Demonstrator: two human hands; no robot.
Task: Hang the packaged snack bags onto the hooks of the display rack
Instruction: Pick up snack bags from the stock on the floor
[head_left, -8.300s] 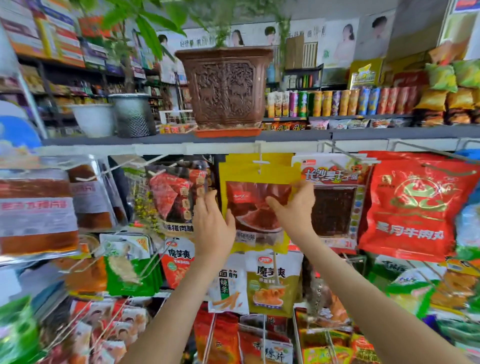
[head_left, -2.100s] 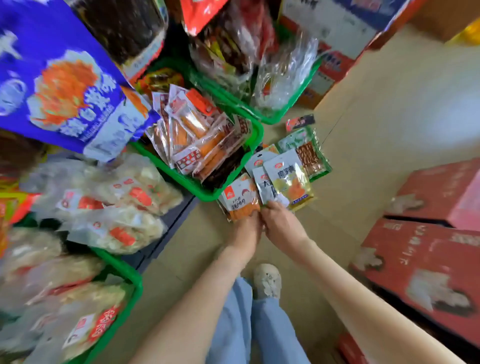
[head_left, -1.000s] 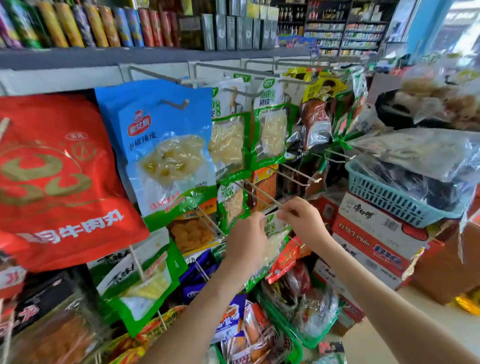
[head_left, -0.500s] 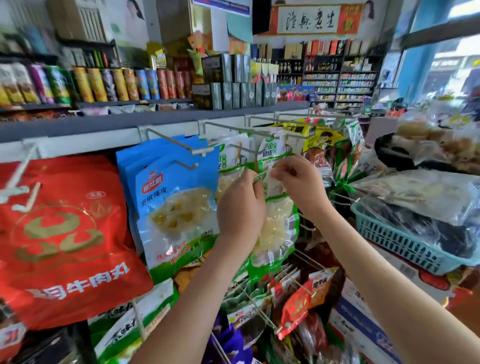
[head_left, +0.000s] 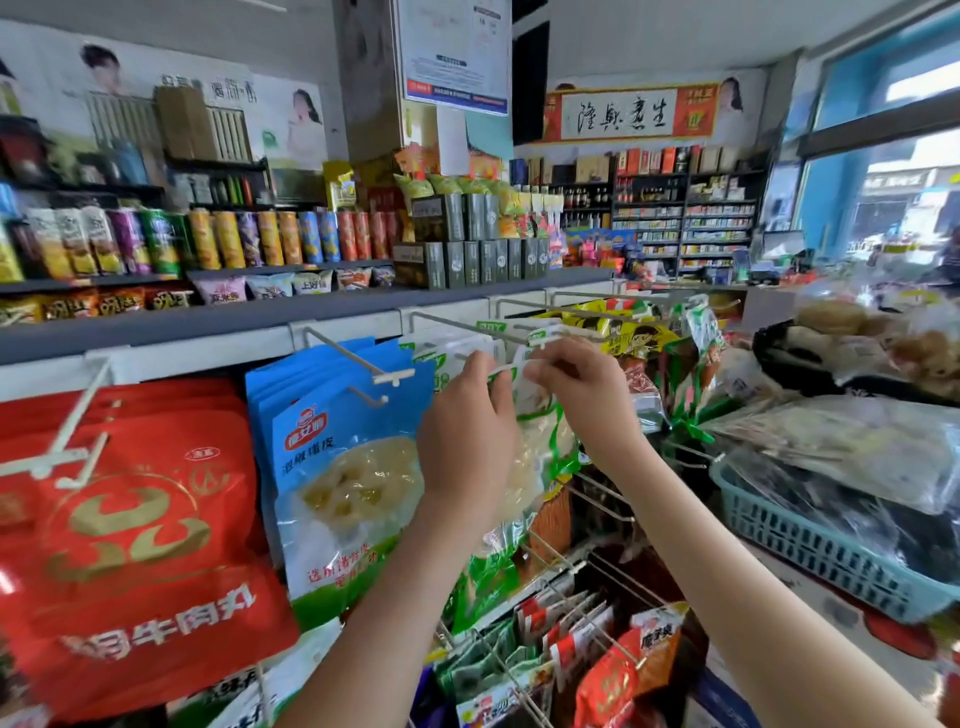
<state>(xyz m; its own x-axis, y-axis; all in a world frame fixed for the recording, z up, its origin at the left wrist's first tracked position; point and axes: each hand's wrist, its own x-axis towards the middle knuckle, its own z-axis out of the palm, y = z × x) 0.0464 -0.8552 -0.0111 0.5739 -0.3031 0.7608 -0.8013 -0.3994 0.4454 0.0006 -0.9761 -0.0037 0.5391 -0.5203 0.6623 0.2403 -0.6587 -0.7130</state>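
The top edge of a green-and-clear snack bag (head_left: 543, 447) is pinched at both ends. The thumb and forefinger of the left hand (head_left: 467, 431) are closed on its left corner. The fingertips (head_left: 537, 370) of the right hand (head_left: 576, 400) are closed on its right corner, with the other fingers curled. The strip between the two pinches is held just under the white-tipped end of a wire hook (head_left: 544, 339) in the top row, slightly right of the centre of the frame. Whether the hang hole has been threaded cannot be told, as it is covered by the fingers.

About two seconds ago packets were being gathered from a pile on the floor, and one second ago the hands were down at a lower tier of hooks. Half a second ago the bag was being raised before this row. Now its top edge has been brought level with the hook end. The carrying is therefore judged finished, and only sliding the hole over the prong and letting go remain for this bag.

A blue bag (head_left: 343, 467) hangs just left of the hands and a large red bag (head_left: 130, 519) at the far left. A grey shelf (head_left: 208, 322) runs above, and a blue basket (head_left: 810, 540) sits at the lower right.
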